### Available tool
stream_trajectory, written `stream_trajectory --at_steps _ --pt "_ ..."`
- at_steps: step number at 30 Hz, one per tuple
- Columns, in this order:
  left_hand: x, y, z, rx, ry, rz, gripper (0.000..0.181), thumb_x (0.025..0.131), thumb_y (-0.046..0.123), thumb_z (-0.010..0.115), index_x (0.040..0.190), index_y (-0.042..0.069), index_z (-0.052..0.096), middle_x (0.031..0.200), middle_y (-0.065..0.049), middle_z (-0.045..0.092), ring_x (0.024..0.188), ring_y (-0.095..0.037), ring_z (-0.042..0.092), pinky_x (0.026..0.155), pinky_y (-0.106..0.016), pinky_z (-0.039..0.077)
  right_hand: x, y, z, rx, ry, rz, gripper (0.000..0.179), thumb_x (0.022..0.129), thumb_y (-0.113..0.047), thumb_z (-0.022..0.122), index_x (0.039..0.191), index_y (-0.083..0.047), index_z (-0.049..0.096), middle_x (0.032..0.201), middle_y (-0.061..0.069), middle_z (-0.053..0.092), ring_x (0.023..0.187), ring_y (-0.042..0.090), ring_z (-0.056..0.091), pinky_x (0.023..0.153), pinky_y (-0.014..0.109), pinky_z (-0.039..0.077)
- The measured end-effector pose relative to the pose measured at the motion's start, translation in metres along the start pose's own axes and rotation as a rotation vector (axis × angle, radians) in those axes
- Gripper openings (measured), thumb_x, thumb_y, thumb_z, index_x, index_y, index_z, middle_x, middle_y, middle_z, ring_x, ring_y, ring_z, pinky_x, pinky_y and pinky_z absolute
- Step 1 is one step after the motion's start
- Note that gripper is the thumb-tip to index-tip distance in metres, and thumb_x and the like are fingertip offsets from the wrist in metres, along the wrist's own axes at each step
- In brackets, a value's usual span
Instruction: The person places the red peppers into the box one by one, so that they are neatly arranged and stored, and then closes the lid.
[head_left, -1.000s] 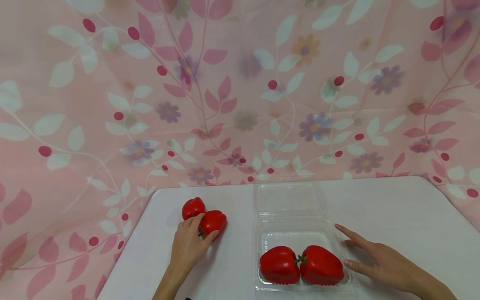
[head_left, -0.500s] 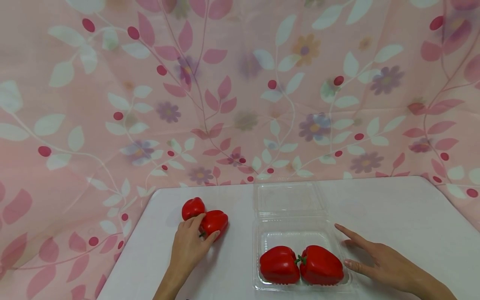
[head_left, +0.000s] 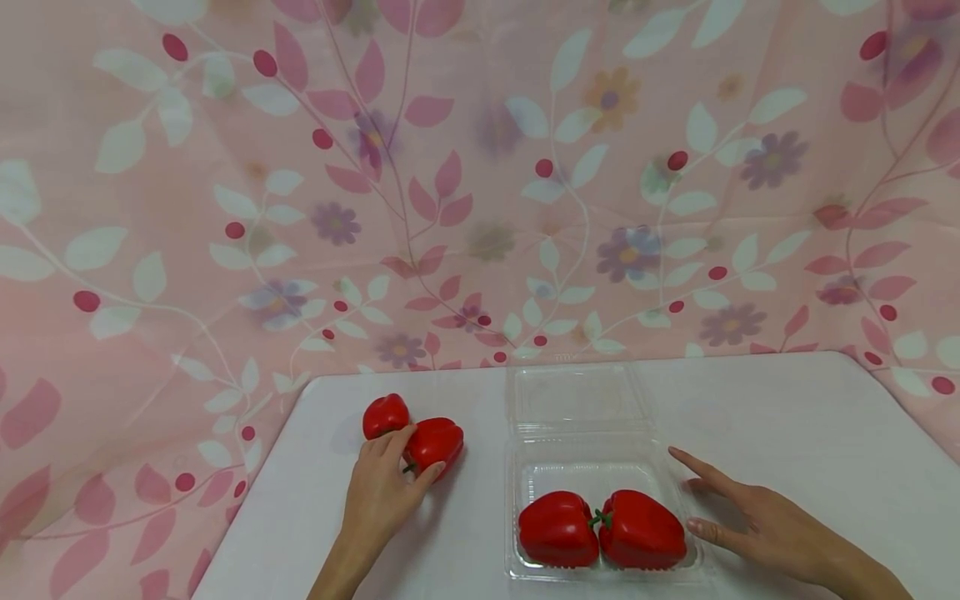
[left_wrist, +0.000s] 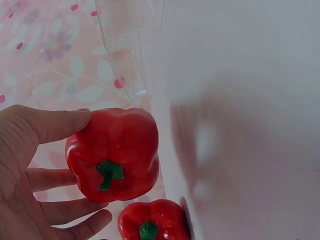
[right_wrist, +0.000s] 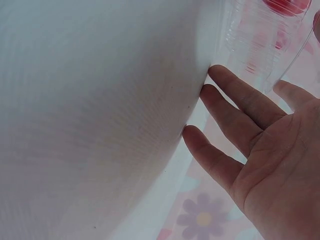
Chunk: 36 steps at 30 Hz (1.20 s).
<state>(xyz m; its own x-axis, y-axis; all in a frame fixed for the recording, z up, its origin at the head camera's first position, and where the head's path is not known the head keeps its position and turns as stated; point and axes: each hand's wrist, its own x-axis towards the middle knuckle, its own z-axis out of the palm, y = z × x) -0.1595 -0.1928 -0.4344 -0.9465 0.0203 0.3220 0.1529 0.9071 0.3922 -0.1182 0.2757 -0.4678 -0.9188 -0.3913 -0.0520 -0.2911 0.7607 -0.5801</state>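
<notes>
One pepper (head_left: 386, 414) lies near the table's (head_left: 787, 433) far left corner, a second pepper (head_left: 441, 443) at its right front. Between these and the right hand (head_left: 768, 529), a container (head_left: 600, 475) holds two more peppers (head_left: 558, 532) side by side, its lid (head_left: 577, 396) toward the far edge

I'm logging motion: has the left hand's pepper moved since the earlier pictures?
Yes: in the head view, the pepper has shifted slightly right, closer to the unmoved box.

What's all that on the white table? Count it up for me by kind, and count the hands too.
Red peppers: 4 (two in the box, one held by the left hand, one beside that)
Clear plastic box, lid open: 1
Hands, left hand and right hand: 2
Total: 7
</notes>
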Motion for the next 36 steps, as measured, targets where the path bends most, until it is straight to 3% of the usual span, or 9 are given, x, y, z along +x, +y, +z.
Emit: stream_trajectory --at_steps 14,36 --pt "-0.003 0.005 0.001 -0.027 0.058 0.071 0.068 0.069 0.036 0.09 0.125 0.007 0.065 0.115 -0.012 0.066 0.105 -0.031 0.057 0.084 -0.052 0.054 0.0 -0.001 -0.001 0.018 -0.013 0.007 0.081 0.09 -0.05 0.065 0.156 -0.035 0.022 0.127 0.004 0.064 0.115 0.039 0.059 0.075 0.072 0.046" --pt "-0.008 0.024 -0.008 -0.122 0.005 0.006 0.071 0.069 0.039 0.09 0.13 0.015 0.063 0.122 -0.005 0.064 0.109 -0.025 0.055 0.085 -0.049 0.055 0.0 -0.002 -0.002 0.013 -0.017 0.015 0.082 0.089 -0.052 0.066 0.156 -0.035 0.022 0.126 0.003 0.064 0.114 0.039 0.059 0.075 0.072 0.046"
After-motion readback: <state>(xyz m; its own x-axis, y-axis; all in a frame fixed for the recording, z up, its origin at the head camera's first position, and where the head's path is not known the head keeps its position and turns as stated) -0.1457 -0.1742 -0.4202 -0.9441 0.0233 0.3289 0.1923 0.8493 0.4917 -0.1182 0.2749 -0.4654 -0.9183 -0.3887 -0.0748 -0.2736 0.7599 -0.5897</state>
